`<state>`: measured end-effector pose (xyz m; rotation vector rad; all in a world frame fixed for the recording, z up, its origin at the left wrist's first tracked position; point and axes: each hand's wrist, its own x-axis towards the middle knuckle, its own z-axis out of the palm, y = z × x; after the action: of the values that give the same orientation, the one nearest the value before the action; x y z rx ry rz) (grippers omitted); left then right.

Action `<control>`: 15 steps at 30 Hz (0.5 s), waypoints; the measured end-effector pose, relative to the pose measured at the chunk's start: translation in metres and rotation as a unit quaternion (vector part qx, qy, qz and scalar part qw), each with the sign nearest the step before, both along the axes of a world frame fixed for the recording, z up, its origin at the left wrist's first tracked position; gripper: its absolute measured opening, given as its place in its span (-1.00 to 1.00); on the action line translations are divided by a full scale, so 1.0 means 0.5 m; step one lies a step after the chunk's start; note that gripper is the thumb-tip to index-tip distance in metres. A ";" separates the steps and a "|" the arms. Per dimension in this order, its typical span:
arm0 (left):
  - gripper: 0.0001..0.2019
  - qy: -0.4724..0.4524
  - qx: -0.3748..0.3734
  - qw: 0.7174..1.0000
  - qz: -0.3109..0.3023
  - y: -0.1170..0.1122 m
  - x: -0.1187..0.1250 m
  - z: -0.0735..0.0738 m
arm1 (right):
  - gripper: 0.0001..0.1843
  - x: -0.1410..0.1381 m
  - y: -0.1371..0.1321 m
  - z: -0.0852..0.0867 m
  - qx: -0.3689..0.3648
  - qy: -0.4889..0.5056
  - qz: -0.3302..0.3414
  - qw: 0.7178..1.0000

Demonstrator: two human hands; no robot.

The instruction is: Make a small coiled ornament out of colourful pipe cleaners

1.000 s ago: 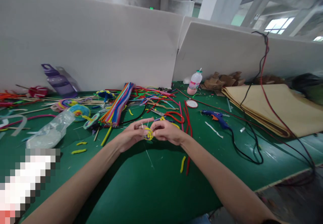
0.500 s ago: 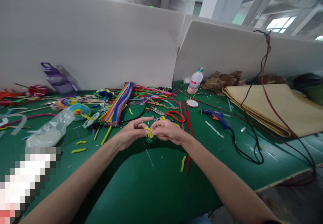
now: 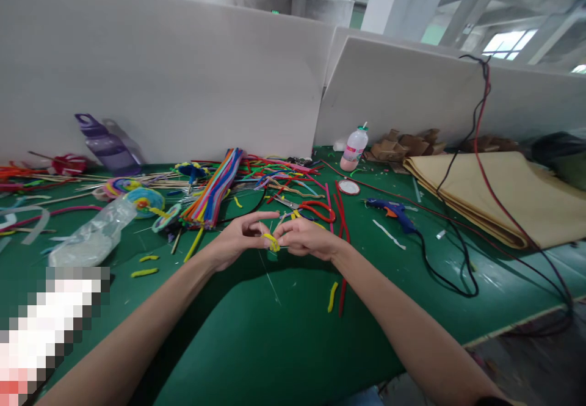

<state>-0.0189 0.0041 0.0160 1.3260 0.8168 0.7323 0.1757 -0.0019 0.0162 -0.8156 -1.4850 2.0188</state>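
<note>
Over the middle of the green table, my left hand and my right hand meet around a small yellow pipe-cleaner coil. Both hands pinch it from either side, fingers curled; my left index finger sticks out above it. A thin wire or thread runs down from the coil onto the table. Just behind my hands lie a bundle of many-coloured pipe cleaners and red loops.
A blue glue gun with a black cord lies to the right. Beyond it are a pink bottle, cardboard scraps and folded tan sheets. At left are finished spiral discs, a plastic bag and a purple bottle. White partitions close the back.
The coil has turned between my fingers, from a flat ring facing me to a narrower, edge-on shape. My hands have stayed in nearly the same spot.
</note>
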 end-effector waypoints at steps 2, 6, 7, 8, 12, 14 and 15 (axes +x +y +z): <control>-0.46 0.010 0.005 1.000 -0.003 0.000 0.001 0.001 | -0.88 0.000 0.001 -0.001 0.028 -0.022 -0.024 0.999; -0.47 0.024 0.018 1.000 -0.009 -0.003 0.007 0.000 | -0.81 0.006 0.006 -0.003 0.076 -0.074 -0.035 0.994; -0.47 0.026 0.021 0.999 -0.009 -0.004 0.008 -0.001 | -0.81 0.008 0.007 -0.004 0.079 -0.079 -0.030 0.993; -0.47 0.027 0.024 0.999 -0.009 -0.004 0.009 -0.002 | -0.81 0.009 0.008 -0.005 0.078 -0.080 -0.024 0.993; -0.48 0.019 0.033 0.999 -0.007 -0.006 0.010 -0.004 | -0.90 0.004 0.009 -0.014 0.050 -0.079 -0.014 0.995; -0.47 0.007 0.039 0.999 0.001 -0.007 0.009 -0.002 | -0.94 -0.002 0.009 -0.020 0.039 -0.100 -0.019 0.994; -0.47 0.002 0.040 0.999 0.005 -0.007 0.009 0.000 | -0.95 -0.004 0.009 -0.022 0.038 -0.110 -0.021 0.993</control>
<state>-0.0144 0.0006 0.0161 1.3960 0.8049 0.7785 0.1735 0.0028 0.0053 -1.0576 -1.6390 1.8778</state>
